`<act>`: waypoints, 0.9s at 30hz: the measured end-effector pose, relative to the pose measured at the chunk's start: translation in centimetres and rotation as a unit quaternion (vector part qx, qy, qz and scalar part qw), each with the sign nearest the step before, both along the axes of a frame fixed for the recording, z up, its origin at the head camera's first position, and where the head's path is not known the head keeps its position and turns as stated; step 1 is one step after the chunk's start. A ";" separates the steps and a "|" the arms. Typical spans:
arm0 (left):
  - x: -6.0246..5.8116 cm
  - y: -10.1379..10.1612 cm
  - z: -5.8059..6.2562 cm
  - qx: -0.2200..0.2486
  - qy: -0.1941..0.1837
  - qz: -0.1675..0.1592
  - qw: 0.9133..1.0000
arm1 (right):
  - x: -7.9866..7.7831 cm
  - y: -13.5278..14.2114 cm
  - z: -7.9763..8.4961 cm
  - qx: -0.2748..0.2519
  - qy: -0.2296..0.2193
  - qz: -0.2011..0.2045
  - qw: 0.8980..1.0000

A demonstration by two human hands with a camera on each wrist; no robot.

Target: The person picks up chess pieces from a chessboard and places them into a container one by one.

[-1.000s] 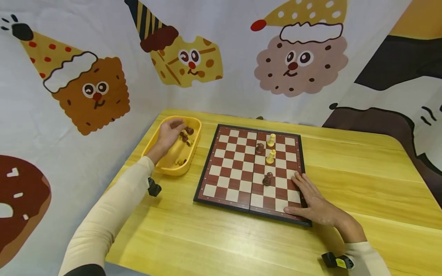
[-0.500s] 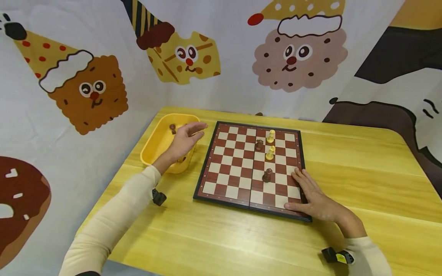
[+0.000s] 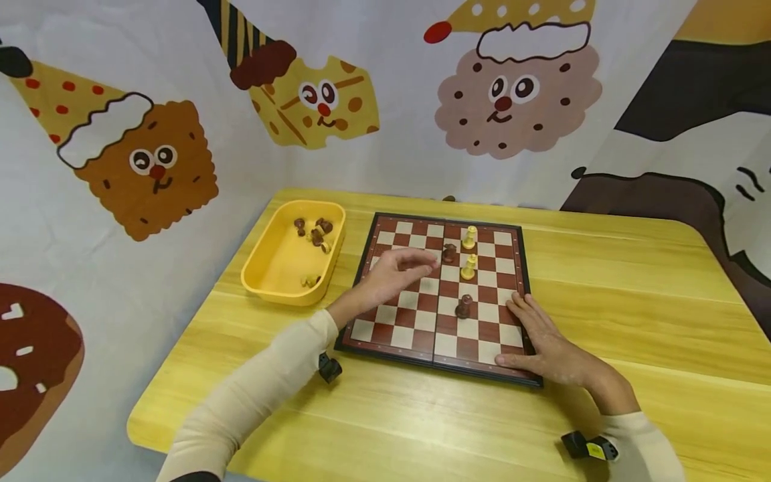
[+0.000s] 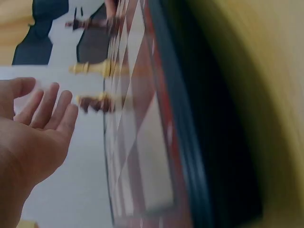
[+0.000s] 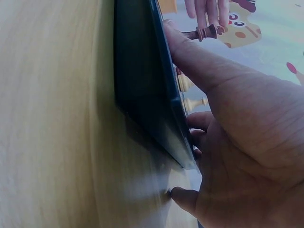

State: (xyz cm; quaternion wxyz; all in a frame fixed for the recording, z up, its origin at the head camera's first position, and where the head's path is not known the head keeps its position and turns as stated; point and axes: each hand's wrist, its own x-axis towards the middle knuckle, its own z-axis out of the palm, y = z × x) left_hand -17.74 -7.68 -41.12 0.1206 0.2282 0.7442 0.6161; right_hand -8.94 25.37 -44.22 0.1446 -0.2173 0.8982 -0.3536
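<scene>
My left hand hovers over the left half of the chessboard, fingers loosely bent and thumb apart. Nothing shows between them in the left wrist view, where the same hand is just short of a dark chess piece. On the board's right half stand two brown chess pieces, a farther one and a nearer one. Two pale yellow chess pieces, one farther and one nearer, stand beside them. My right hand rests with spread fingers on the board's right edge and near corner.
Left of the board sits a yellow tray holding several loose brown and yellow chess pieces. The wooden table reaches a printed cloth behind and at left.
My left hand has come out of the tray and moved right, over the board. My right hand stays at the board's edge. The standing pieces keep their places.
</scene>
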 end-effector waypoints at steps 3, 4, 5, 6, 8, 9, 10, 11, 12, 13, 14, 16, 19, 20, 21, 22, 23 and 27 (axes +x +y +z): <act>0.4 1.3 -0.4 -0.017 -0.025 -0.014 0.999 | 0.0 -0.1 0.2 0.002 0.000 0.002 1.000; 0.5 1.7 -0.5 -0.021 -0.032 -0.021 0.999 | 0.0 -0.1 0.3 0.002 0.001 0.003 1.000; 0.6 2.1 -0.7 -0.023 -0.040 -0.029 0.999 | 0.0 0.0 0.4 0.000 0.001 0.003 1.000; 0.7 2.5 -0.8 -0.027 -0.045 -0.039 0.998 | -0.1 0.0 0.5 0.000 0.003 0.003 1.000; 0.9 3.3 -1.1 -0.038 -0.051 -0.056 0.996 | -0.2 0.1 0.6 -0.001 0.007 0.001 1.000; 1.0 3.7 -1.2 -0.039 -0.056 -0.064 0.996 | -0.2 0.2 0.7 -0.002 0.010 0.001 1.000; 1.2 4.1 -1.3 -0.043 -0.058 -0.069 0.995 | -0.3 0.3 0.7 -0.004 0.011 0.000 1.000; 1.3 4.4 -1.4 -0.044 -0.061 -0.072 0.995 | -0.3 0.3 0.7 -0.005 0.013 -0.001 1.000; 1.5 4.8 -1.4 -0.045 -0.064 -0.072 0.994 | -0.3 0.3 0.6 -0.007 0.012 -0.001 1.000; 1.6 5.1 -1.5 -0.043 -0.067 -0.073 0.994 | -0.3 0.3 0.5 -0.008 0.010 -0.001 1.000; 1.8 5.4 -1.6 -0.035 -0.072 -0.073 0.994 | -0.3 0.3 0.4 -0.010 0.008 -0.001 1.000; 2.1 5.8 -1.8 -0.022 -0.079 -0.069 0.994 | -0.2 0.2 0.2 -0.013 0.004 -0.004 1.000; 2.3 6.1 -2.1 -0.010 -0.084 -0.059 0.995 | -0.1 0.0 0.0 -0.015 0.003 -0.009 1.000; 2.4 6.1 -2.2 -0.007 -0.085 -0.053 0.995 | -0.1 -0.1 -0.1 -0.015 0.004 -0.010 1.000; 2.4 6.1 -2.3 -0.004 -0.085 -0.048 0.995 | -0.1 -0.1 -0.1 -0.014 0.005 -0.010 1.000; 2.5 6.1 -2.4 0.000 -0.085 -0.044 0.995 | -0.1 -0.2 -0.1 -0.014 0.005 -0.011 1.000; 2.5 6.2 -2.5 0.000 -0.083 -0.042 0.996 | -0.1 -0.2 -0.1 -0.014 0.006 -0.011 1.000; 2.7 6.3 -3.0 0.004 -0.079 -0.040 0.996 | 0.0 -0.2 -0.1 -0.015 0.006 -0.011 1.000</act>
